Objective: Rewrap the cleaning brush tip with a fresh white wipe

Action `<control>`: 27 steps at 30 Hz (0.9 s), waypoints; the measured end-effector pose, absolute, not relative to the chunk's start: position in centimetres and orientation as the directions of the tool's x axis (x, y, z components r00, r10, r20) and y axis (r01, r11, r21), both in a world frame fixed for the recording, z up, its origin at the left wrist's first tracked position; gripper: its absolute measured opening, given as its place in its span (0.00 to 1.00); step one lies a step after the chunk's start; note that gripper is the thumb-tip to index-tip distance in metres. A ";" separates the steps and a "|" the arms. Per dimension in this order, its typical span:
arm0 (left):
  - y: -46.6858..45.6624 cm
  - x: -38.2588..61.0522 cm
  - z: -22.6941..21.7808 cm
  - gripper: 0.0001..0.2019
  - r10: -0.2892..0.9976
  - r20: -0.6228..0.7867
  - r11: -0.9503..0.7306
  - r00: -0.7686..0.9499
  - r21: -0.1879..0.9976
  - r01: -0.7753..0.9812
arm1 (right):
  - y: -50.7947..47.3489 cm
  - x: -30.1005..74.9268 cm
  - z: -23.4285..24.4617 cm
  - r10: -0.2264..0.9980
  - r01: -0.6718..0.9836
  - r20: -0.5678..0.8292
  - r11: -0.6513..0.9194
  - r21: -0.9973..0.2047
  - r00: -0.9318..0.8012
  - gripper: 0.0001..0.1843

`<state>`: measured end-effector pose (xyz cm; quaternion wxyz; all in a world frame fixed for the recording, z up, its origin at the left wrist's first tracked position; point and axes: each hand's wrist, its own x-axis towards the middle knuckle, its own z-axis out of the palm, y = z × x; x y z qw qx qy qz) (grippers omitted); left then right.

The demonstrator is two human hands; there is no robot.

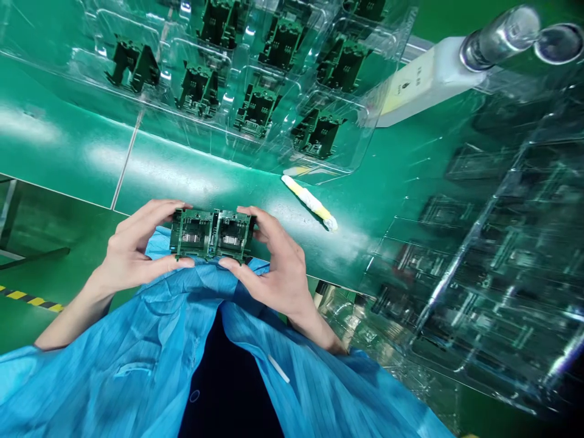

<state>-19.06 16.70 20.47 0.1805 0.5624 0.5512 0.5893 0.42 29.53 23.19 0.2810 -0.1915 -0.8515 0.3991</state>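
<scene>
In front of my chest, two box-shaped green circuit board assemblies stand side by side, their inner edges touching or nearly so. My left hand (134, 246) grips the left circuit board assembly (194, 230) by its outer side, thumb below and fingers above. On the other side, my right hand (280, 264) holds the right circuit board assembly (233, 231) the same way. Each has a small silvery part inside. Whether the two are joined, I cannot tell.
A clear plastic tray (214, 143) with several similar assemblies lies across the green bench (182, 173). Nearer lies a yellow-and-white stick-like tool (310, 202). A white bottle with a metal top (424, 79) stands at the right, above more clear trays (460, 243) of parts.
</scene>
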 end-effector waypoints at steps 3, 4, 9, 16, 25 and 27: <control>16.4 -19.1 20.1 0.39 0.850 0.414 -0.288 -0.326 0.883 0.371 | 29.4 0.4 23.3 0.549 0.122 0.314 0.617 -0.777 -0.774 0.38; 16.3 -19.1 20.0 0.39 0.853 0.400 -0.277 -0.335 0.891 0.359 | 29.3 0.4 23.4 0.550 0.131 0.307 0.618 -0.775 -0.776 0.38; 16.0 -19.0 19.6 0.35 0.857 0.363 -0.269 -0.365 0.921 0.284 | 28.9 0.3 23.8 0.557 0.186 0.274 0.632 -0.753 -0.784 0.36; 16.1 -19.2 18.7 0.35 0.870 0.329 -0.298 -0.368 0.944 0.140 | 28.7 -0.1 24.8 0.530 0.223 0.258 0.680 -0.698 -0.808 0.37; 17.0 -20.1 18.2 0.36 0.846 0.456 -0.345 -0.277 0.864 0.366 | 29.7 -0.1 25.8 0.377 0.139 0.384 0.843 -0.520 -0.843 0.31; 17.6 -21.4 17.9 0.34 0.733 0.644 -0.448 -0.217 0.698 0.559 | 30.6 0.2 26.0 0.280 0.094 0.485 0.923 -0.372 -0.828 0.25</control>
